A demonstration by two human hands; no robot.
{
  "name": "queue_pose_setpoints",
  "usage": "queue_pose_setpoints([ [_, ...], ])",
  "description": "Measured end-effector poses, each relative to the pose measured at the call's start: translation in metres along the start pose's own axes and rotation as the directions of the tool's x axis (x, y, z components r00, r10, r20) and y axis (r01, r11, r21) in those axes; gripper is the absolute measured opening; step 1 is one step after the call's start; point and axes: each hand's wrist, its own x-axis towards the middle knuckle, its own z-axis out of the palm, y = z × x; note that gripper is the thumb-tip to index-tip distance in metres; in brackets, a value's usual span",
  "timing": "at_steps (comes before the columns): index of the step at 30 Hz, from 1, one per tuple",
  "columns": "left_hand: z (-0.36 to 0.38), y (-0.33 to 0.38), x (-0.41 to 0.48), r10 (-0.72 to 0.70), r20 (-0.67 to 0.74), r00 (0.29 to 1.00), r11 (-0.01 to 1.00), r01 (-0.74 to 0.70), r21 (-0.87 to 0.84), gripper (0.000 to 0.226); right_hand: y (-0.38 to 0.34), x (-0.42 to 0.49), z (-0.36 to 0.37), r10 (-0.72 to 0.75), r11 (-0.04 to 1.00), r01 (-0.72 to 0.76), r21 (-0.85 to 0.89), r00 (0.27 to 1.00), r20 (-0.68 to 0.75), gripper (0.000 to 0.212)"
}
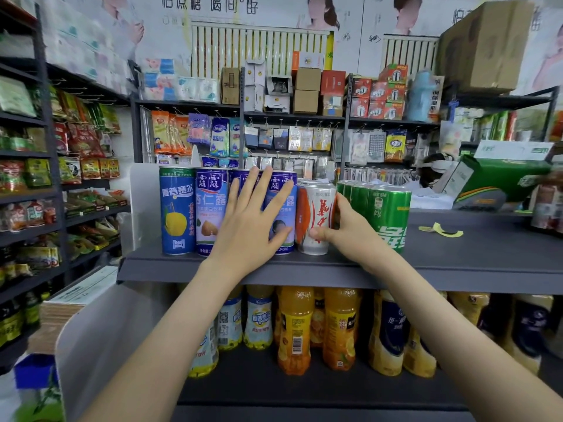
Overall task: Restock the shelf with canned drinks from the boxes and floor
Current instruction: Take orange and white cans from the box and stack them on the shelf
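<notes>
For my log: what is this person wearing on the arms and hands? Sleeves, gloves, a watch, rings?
Nothing worn shows: left hand and right hand are ungloved, no rings or watch visible, both forearms sleeveless to the frame edge.

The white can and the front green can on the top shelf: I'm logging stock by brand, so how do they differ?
The white can bears red characters and an orange side; the front green can bears white characters. The right hand grips the white can; the front green can is not gripped. The white can stands left of that hand, the front green can right of it. Both stand upright near the front of the top shelf.
</notes>
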Motion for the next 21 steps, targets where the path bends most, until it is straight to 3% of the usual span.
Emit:
queue_pose_setpoints([
  [4, -0.002, 0.006, -0.005, -0.027, 0.018, 0.999, 0.999, 0.028, -0.024, 0.066, -0.002, -0.011, 0.007, -0.018, 0.996, 0.011, -0.083, 0.996, -0.087, 0.05],
  [9, -0.009, 0.02, -0.03, -0.065, -0.001, 0.998, 0.992, 0.065, -0.11, 0.064, -0.004, -0.044, 0.026, -0.144, 0.965, 0.088, -0.248, 0.965, -0.218, 0.084],
  [13, -0.031, 0.034, -0.077, -0.124, -0.04, 0.992, 0.962, 0.11, -0.25, 0.059, -0.01, -0.088, 0.053, -0.276, 0.917, 0.183, -0.354, 0.932, -0.234, 0.072],
  [17, -0.069, 0.04, -0.151, -0.184, 0.001, 0.983, 0.944, 0.177, -0.28, 0.05, -0.012, -0.137, 0.092, -0.362, 0.884, 0.313, -0.346, 0.928, -0.087, 0.061],
  [21, -0.119, 0.036, -0.248, -0.254, 0.238, 0.937, 0.941, 0.296, -0.163, 0.046, -0.012, -0.19, 0.148, -0.273, 0.916, 0.315, -0.248, 0.943, 0.187, 0.057],
])
